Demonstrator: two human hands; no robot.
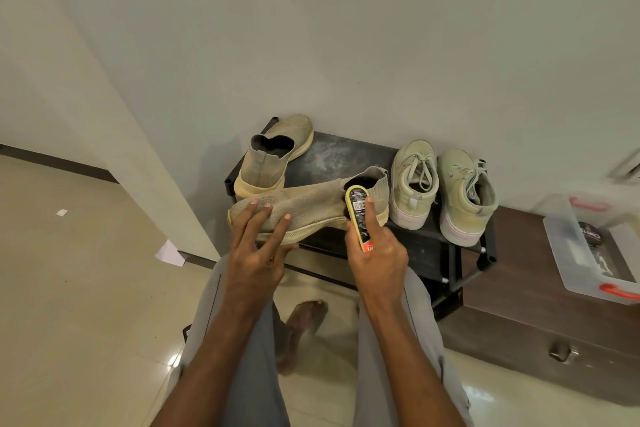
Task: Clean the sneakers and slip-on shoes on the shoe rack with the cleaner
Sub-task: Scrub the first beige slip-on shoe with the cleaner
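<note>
A beige knit slip-on shoe [308, 206] lies sideways at the front of the black shoe rack [332, 156], toe to the left. My left hand [258, 246] holds its toe end, fingers spread over the upper and thumb under the sole. My right hand [375, 253] grips a yellow and black cleaner bottle [358, 215], index finger along it, its top against the shoe's heel side. The second slip-on [273, 156] stands at the rack's back left. Two pale green lace-up sneakers [414, 182] [465, 196] stand side by side on the right.
A white wall runs behind the rack. A dark wooden chest [540, 322] sits to the right with a clear plastic box [588, 246] on it. Paper scraps [169, 253] lie on the tiled floor at left. My knees and a bare foot [304, 322] are below.
</note>
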